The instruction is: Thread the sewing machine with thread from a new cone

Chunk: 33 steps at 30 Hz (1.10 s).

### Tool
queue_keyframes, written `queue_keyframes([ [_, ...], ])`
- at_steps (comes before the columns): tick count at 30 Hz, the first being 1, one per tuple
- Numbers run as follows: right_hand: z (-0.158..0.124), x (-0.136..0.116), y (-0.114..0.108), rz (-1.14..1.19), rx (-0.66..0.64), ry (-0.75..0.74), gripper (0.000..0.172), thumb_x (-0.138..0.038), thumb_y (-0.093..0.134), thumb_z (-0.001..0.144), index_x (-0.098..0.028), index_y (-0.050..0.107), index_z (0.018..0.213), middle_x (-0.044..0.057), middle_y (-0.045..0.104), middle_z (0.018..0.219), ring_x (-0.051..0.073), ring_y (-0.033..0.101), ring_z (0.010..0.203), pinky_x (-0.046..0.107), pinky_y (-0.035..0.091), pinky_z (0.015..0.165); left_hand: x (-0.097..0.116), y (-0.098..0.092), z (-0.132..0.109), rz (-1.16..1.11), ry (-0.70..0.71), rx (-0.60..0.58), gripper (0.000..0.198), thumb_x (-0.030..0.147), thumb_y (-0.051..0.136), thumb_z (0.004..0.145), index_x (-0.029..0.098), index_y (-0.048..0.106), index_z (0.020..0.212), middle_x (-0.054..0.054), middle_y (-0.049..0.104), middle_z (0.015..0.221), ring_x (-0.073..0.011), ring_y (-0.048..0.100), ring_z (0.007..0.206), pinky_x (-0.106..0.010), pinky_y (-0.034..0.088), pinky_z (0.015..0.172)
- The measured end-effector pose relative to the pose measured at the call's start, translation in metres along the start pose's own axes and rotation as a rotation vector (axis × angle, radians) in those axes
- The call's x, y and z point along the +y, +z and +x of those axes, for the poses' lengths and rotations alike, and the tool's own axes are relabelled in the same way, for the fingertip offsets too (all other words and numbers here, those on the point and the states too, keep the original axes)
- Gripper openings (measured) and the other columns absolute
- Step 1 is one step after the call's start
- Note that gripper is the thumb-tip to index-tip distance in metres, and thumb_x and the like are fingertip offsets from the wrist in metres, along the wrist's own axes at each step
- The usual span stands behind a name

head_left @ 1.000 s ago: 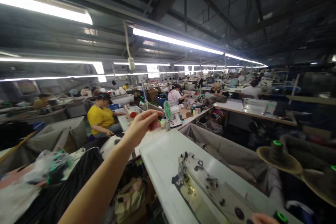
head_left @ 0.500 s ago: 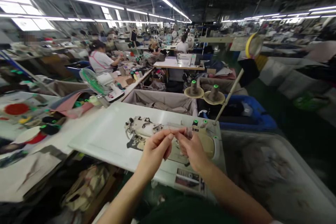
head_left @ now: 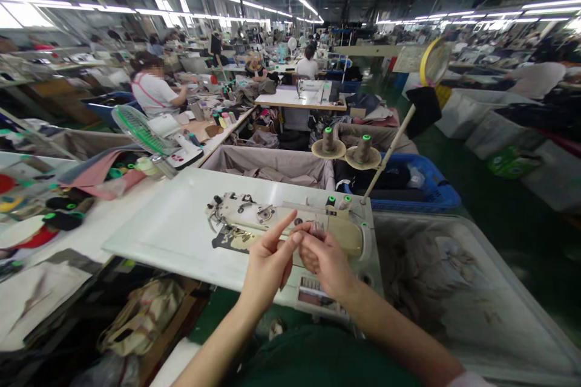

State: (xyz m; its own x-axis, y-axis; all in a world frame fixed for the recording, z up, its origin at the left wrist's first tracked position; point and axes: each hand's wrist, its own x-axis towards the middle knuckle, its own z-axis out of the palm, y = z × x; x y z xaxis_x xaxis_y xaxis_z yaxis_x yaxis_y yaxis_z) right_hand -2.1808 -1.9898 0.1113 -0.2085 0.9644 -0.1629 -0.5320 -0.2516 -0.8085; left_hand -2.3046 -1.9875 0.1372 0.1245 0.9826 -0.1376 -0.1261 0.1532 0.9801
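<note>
My left hand (head_left: 270, 260) and my right hand (head_left: 324, 257) meet at the fingertips above a sewing machine (head_left: 276, 213). The left index finger points up and away, while its thumb presses against the right fingertips and the other fingers curl in. Closed in a pinch, the right hand has something small and clear or shiny by its fingers. What lies between the fingertips is too small to make out. The machine's head lies tipped back on the pale sewing table (head_left: 167, 224), with metal parts (head_left: 236, 239) exposed at its left end.
Two thread cones (head_left: 327, 144) stand beyond the table. A pole (head_left: 389, 154) rises at its right corner. Fabric fills a cloth-lined bin (head_left: 272, 157) behind, near a blue crate (head_left: 436, 193). A large grey bin (head_left: 458, 314) is at right, a fan (head_left: 140, 130) at left. A co-worker (head_left: 152, 87) sits farther off.
The left index finger has lifted from the pinch and now points upward. Both hands stay together over the machine. The whole view has shifted slightly left and up.
</note>
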Motion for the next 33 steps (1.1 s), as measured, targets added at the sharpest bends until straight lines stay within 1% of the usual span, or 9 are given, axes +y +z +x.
queue_keyframes([
  [4,-0.002,0.001,0.001,-0.037,-0.017,-0.098,0.022,-0.039,0.063,0.086,-0.019,0.062,0.093,-0.01,0.032,0.053,0.005,0.019,0.045,0.022,0.014,0.043,0.0,-0.003,0.001,0.012,-0.026,0.011,0.069,0.053,0.075,0.077,0.017,0.06,0.135,0.012,0.033,0.036,-0.0054,0.021,0.031,-0.019,0.013,0.032],
  [8,-0.003,0.003,0.002,-0.176,0.023,-0.214,0.026,-0.044,0.06,0.088,-0.019,0.064,0.096,-0.009,0.031,0.055,0.006,0.022,0.047,0.023,0.017,0.044,-0.003,-0.005,0.004,0.0,-0.062,0.037,0.07,0.057,0.077,0.074,0.015,0.063,0.128,0.011,0.034,0.037,-0.0053,0.02,0.031,-0.02,0.01,0.034],
  [11,-0.003,0.003,0.002,-0.298,0.059,-0.284,0.029,-0.046,0.059,0.09,-0.019,0.066,0.098,-0.007,0.036,0.058,0.007,0.028,0.049,0.024,0.023,0.046,-0.004,-0.005,0.006,0.015,-0.05,0.049,0.052,0.057,0.076,0.074,0.016,0.072,0.105,0.009,0.035,0.035,-0.006,0.024,0.031,-0.021,0.012,0.035],
  [13,-0.003,0.002,0.002,-0.398,0.097,-0.343,0.027,-0.044,0.058,0.092,-0.02,0.068,0.098,-0.004,0.049,0.064,0.008,0.038,0.054,0.024,0.032,0.05,-0.005,-0.006,0.008,0.026,-0.019,0.049,0.042,0.057,0.076,0.074,0.016,0.073,0.085,0.003,0.049,0.042,-0.0055,0.028,0.034,-0.022,0.014,0.037],
  [16,-0.003,0.001,0.001,-0.533,0.144,-0.441,0.024,-0.039,0.056,0.093,-0.021,0.071,0.095,0.0,0.063,0.075,0.012,0.054,0.066,0.026,0.045,0.062,-0.004,-0.008,0.012,-0.007,-0.027,0.018,0.039,0.054,0.077,0.073,0.016,0.069,0.076,0.0,0.06,0.06,-0.0027,0.026,0.039,-0.022,0.012,0.039],
  [22,0.001,0.003,-0.003,-0.654,0.178,-0.533,0.024,-0.036,0.055,0.093,-0.023,0.074,0.103,0.005,0.076,0.102,0.019,0.069,0.095,0.033,0.055,0.088,-0.001,-0.005,0.014,-0.229,-0.169,-0.042,0.043,0.051,0.085,0.065,0.014,0.062,0.068,0.003,0.046,0.055,-0.006,0.035,0.049,-0.02,0.021,0.045],
  [26,0.003,0.003,-0.004,-0.63,0.202,-0.511,0.024,-0.038,0.059,0.091,-0.023,0.075,0.102,0.005,0.077,0.106,0.022,0.069,0.1,0.037,0.056,0.093,-0.004,-0.002,0.015,-0.295,-0.212,-0.029,0.046,0.05,0.087,0.063,0.015,0.057,0.063,0.006,0.04,0.054,-0.0052,0.026,0.049,-0.021,0.018,0.047],
  [29,0.002,0.0,-0.005,-0.6,0.214,-0.431,0.027,-0.041,0.061,0.089,-0.022,0.075,0.103,0.005,0.076,0.103,0.021,0.068,0.095,0.036,0.055,0.088,-0.007,-0.002,0.015,-0.24,-0.169,0.025,0.042,0.051,0.085,0.064,0.015,0.065,0.07,0.007,0.035,0.054,-0.0064,0.023,0.051,-0.022,0.016,0.05],
  [33,0.001,-0.007,-0.005,-0.58,0.238,-0.336,0.033,-0.046,0.064,0.085,-0.018,0.075,0.1,0.004,0.071,0.082,0.015,0.058,0.069,0.03,0.049,0.065,-0.006,-0.003,0.015,-0.071,-0.058,0.04,0.043,0.057,0.079,0.068,0.014,0.069,0.073,0.007,0.033,0.053,-0.0081,0.021,0.053,-0.025,0.015,0.051],
])
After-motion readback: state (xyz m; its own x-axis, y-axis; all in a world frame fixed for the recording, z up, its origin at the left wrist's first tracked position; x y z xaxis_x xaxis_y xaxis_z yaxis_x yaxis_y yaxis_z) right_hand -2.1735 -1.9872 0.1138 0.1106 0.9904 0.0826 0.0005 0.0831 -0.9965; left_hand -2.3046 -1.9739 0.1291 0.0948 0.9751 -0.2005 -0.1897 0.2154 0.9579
